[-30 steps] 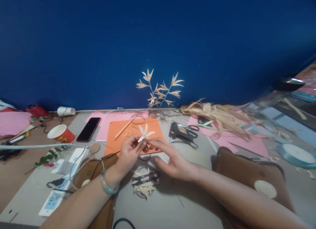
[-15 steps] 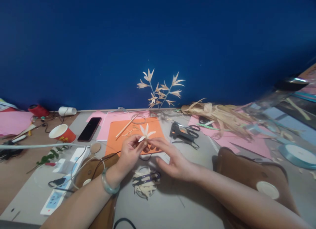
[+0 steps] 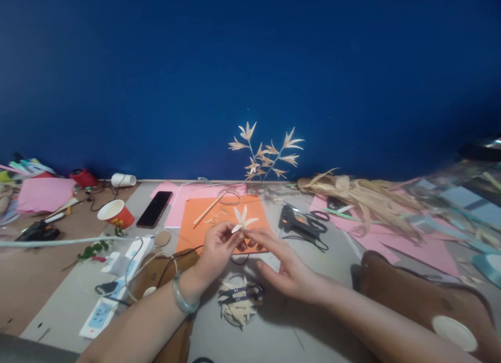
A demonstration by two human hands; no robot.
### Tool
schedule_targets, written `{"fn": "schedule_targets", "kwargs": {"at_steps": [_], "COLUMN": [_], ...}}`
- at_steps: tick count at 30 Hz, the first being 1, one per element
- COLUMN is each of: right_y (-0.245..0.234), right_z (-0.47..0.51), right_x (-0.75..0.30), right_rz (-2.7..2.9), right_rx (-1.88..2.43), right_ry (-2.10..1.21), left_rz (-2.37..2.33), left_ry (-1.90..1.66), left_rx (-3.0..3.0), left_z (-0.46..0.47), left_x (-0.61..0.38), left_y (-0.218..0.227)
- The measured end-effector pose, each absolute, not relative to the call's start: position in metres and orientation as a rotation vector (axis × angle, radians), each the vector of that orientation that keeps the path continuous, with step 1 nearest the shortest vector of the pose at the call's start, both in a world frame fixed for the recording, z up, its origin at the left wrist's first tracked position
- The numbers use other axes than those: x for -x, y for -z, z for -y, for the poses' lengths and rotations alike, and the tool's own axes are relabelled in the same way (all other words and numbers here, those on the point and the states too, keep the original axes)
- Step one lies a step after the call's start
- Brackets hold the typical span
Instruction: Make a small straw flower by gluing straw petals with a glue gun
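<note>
A small pale husk flower with thin pointed petals stands upright above the orange sheet. My left hand pinches it at the base between thumb and fingers. From the right, my right hand reaches in with fingers stretched out and thumb apart, its fingertips at the flower's base; the exact contact is hidden. Below both hands, thread snips lie on a pile of cut pale petals. Behind, a branch bearing several similar flowers rises in front of the blue wall.
A black glue gun and scissors lie to the right, before dried corn husks. Leftward are a phone, a red paper cup, a power strip and cables. Brown padded pieces flank my forearms.
The view has shifted, so everything sits a little further right and lower. Both hands keep nearly the same pose around the flower.
</note>
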State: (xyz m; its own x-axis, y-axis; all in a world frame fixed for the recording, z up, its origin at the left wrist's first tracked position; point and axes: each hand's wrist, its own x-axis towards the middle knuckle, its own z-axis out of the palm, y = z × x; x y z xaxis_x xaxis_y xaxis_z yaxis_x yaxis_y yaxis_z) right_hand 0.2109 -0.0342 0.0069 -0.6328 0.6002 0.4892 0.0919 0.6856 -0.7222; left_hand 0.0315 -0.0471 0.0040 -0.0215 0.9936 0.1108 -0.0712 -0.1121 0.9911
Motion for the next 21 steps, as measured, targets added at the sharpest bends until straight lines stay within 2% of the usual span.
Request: {"fn": "schedule_targets", "kwargs": {"at_steps": [15, 18, 21], "right_y": [-0.011, -0.029, -0.075], "right_z": [0.032, 0.021, -0.002], "right_x": [-0.211, -0.229, -0.273], "right_rz": [2.213, 2.086, 1.758], "right_rx": [0.589, 0.794, 0.947], "right_ry": [-0.835, -0.725, -0.617], "left_rz": [-1.1, -1.095, -1.098], "left_ry": [-1.326, -1.37, -1.417], "left_rx": [-1.152, -1.141, -1.121], "left_z": [0.044, 0.041, 0.041], "left_x": [-0.032, -0.031, -0.031], "left_y": [0.0, 0.004, 0.004]}}
